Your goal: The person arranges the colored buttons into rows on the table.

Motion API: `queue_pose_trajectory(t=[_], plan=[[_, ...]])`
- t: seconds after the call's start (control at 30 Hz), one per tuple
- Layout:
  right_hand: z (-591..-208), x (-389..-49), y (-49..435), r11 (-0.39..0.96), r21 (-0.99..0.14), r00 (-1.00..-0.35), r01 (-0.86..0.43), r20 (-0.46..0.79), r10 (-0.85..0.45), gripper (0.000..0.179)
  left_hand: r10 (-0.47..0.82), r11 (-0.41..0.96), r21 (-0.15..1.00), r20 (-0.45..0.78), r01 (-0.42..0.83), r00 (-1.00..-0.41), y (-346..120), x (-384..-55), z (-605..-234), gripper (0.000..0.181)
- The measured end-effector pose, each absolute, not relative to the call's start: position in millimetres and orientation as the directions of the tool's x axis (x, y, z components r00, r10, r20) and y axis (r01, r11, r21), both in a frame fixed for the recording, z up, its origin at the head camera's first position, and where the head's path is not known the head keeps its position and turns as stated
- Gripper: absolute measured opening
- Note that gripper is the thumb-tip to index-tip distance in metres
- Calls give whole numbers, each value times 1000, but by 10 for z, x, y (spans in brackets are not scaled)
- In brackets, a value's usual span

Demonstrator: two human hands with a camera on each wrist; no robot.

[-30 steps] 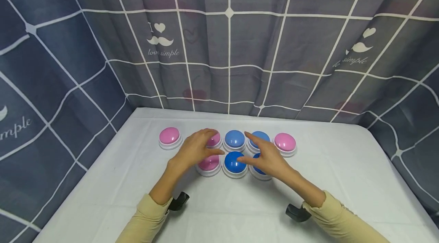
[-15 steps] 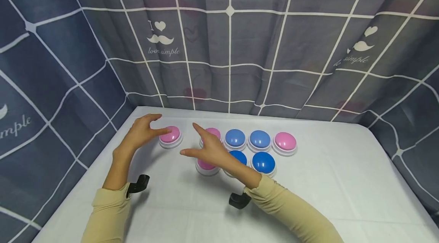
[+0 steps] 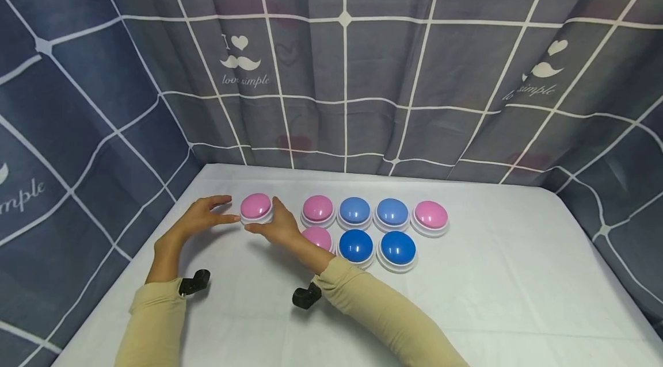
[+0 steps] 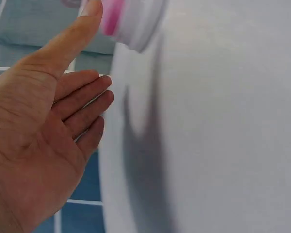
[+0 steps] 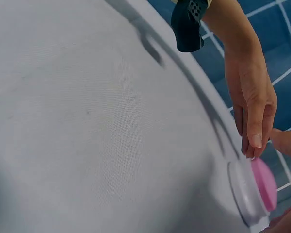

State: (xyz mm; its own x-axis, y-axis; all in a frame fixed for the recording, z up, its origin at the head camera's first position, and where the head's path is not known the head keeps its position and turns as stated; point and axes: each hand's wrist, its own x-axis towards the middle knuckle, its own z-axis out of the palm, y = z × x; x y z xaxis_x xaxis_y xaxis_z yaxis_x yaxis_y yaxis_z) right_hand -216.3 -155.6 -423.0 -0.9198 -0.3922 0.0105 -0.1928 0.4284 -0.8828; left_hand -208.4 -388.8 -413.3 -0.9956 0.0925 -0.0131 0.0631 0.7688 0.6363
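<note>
At the left end of the back row sits a pink dome push button [image 3: 256, 206] on a round white base. My right hand [image 3: 282, 226] reaches across and grips this button from its right side, thumb at the front and index finger behind. My left hand [image 3: 199, 218] is at the button's left, fingers spread and nearly straight, its thumb tip close to the white base. The left wrist view has the left palm [image 4: 48, 126] with the pink button [image 4: 114, 17] beyond the thumb. In the right wrist view, the button [image 5: 266, 184] stands between my right thumb and fingers.
Right of the hands stand two more pink buttons [image 3: 318, 209], light blue buttons [image 3: 354, 210], dark blue buttons [image 3: 397, 247] and a far-right pink button [image 3: 431, 215]. A white cloth covers the table [image 3: 507, 275]. Grey checked curtains [image 3: 383, 62] rise behind it and at both sides.
Both hands have moved left from over the middle buttons to the leftmost pink button. The right hand has crossed over and taken hold of it; the left hand has drawn off to its left side.
</note>
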Motion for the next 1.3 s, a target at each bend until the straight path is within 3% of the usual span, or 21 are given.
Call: queue_pose_trajectory(t=[0.2, 0.77, 1.3], plan=[[-4320, -2211, -1739, 473, -874, -947, -113, -50, -318, 91, 115, 767, 635, 8, 94, -993, -3914, -2079, -4298, 79], [-4366, -2420, -1779, 605, -768, -957, -209, 35, -287, 75, 183, 718, 673, 61, 176, -981, -3763, -2232, -4332, 69], [-4383, -2287, -1751, 580, -765, -944, -281, 111, -311, 67, 198, 711, 662, 133, 236, -971, -3791, -2125, -4308, 62]])
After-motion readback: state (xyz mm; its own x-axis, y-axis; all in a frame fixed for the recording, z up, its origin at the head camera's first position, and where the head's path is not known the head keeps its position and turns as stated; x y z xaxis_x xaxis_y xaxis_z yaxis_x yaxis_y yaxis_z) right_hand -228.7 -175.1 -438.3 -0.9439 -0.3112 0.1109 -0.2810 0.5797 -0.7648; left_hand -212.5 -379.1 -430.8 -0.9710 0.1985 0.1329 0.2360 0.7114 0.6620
